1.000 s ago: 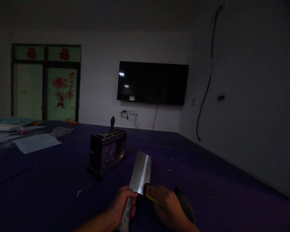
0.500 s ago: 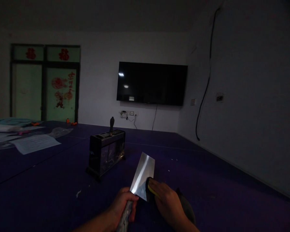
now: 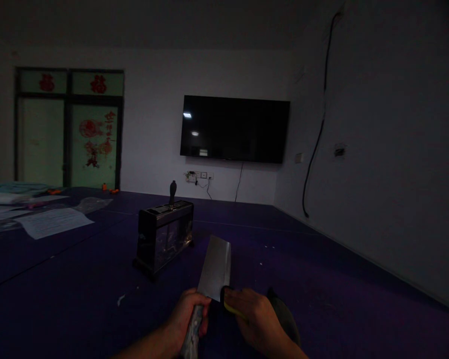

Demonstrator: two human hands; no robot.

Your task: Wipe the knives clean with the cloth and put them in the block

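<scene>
My left hand (image 3: 189, 316) is wrapped around the pale, mottled handle of a cleaver (image 3: 216, 269), near where the blade begins. The broad blade points away from me, its flat side facing up. In my right hand (image 3: 260, 316) is a small yellow-and-black pad (image 3: 232, 308), mostly covered by the fingers; its exact kind is not clear. The pad's dark end meets the blade's right edge close to the handle. Behind and left of the blade stands a dark knife block (image 3: 166, 237) with one black-handled knife (image 3: 172, 193) upright in it.
A dark rounded object (image 3: 284, 316) lies just right of my right hand, partly hidden. Paper sheets (image 3: 54, 223) and clear plastic film (image 3: 92, 204) lie at the left of the purple tabletop (image 3: 93, 279). Small orange items (image 3: 114, 191) sit at the far edge. White scraps (image 3: 121, 300) dot the surface.
The cleaver blade has shifted left and tilted, losing its bright glare. My right hand and the pad have moved slightly left and down, toward the handle end of the blade.
</scene>
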